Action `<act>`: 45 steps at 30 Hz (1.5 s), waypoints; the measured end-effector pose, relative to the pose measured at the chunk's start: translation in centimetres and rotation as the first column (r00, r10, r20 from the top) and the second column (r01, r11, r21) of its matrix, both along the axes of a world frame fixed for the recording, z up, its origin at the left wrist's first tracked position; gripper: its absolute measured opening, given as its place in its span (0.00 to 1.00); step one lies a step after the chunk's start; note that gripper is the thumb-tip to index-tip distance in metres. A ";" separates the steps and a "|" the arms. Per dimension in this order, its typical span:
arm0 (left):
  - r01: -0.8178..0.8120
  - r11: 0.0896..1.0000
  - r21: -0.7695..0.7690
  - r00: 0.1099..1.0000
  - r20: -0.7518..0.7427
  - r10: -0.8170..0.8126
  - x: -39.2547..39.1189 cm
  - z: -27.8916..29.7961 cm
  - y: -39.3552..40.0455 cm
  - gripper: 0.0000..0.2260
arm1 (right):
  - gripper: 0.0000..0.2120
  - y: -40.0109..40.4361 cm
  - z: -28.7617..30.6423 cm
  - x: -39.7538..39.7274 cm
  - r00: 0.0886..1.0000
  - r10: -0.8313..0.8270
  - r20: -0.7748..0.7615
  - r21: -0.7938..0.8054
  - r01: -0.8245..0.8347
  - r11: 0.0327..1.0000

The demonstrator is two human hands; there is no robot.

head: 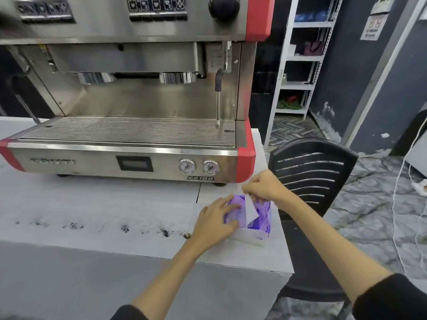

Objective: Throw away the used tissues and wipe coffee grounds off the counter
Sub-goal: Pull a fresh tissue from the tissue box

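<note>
A purple tissue pack (260,218) lies on the pale counter (97,204) near its right end. My left hand (215,221) rests on the pack's left side, fingers curled over its edge and holding it down. My right hand (262,187) pinches a white tissue (250,210) that sticks up from the pack's opening. Dark coffee grounds (165,232) lie scattered in a line along the counter to the left of my left hand.
A steel and red espresso machine (129,144) fills the back of the counter, with its steam wand (218,107) at the right. A black slatted chair (309,174) stands just past the counter's right edge. White cables (397,204) trail over the marble floor.
</note>
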State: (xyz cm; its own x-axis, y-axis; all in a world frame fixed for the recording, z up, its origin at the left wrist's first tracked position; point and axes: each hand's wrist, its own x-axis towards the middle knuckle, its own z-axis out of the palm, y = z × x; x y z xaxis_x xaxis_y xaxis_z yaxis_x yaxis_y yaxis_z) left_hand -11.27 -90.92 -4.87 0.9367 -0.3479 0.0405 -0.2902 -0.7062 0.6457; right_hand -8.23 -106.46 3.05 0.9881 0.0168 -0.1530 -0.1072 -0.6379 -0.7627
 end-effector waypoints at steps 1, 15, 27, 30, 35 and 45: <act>-0.003 0.999 0.036 1.000 -0.012 0.004 -0.2 -0.2 0.0 0.25 | 0.11 -0.2 0.5 -0.1 1.000 -0.014 0.000 0.075 0.014 0.997; -0.141 0.965 0.221 0.990 0.025 0.138 -2.1 0.4 -0.4 0.26 | 0.08 -3.7 5.7 -0.5 0.954 -0.283 0.097 0.518 0.194 0.833; -0.187 0.816 -0.548 0.974 -0.212 0.081 -1.8 7.2 3.8 0.11 | 0.17 -2.7 9.4 -1.1 0.990 0.087 0.108 0.714 -0.138 0.687; -0.055 0.758 -0.650 0.988 -0.144 -0.052 -1.9 11.1 7.1 0.16 | 0.14 1.0 10.3 -0.3 0.951 0.297 0.090 0.724 -0.267 0.636; 0.020 0.805 -0.593 0.960 -0.213 -0.181 -2.4 13.7 13.5 0.22 | 0.20 9.0 11.3 2.2 0.911 0.395 0.122 0.324 -0.413 0.851; -0.381 0.809 -0.447 0.916 -0.300 0.266 -3.4 11.0 34.3 0.14 | 0.09 29.9 10.7 1.6 0.658 0.752 0.048 0.008 -0.753 0.658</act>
State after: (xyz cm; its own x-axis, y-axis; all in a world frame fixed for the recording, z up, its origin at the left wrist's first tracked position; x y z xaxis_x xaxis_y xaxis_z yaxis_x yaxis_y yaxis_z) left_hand -14.64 -56.66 6.11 0.9957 -0.0114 -0.0914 0.0834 -0.3102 0.9470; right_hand -6.58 -76.52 13.70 0.6413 0.7600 -0.1055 0.4287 -0.4689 -0.7722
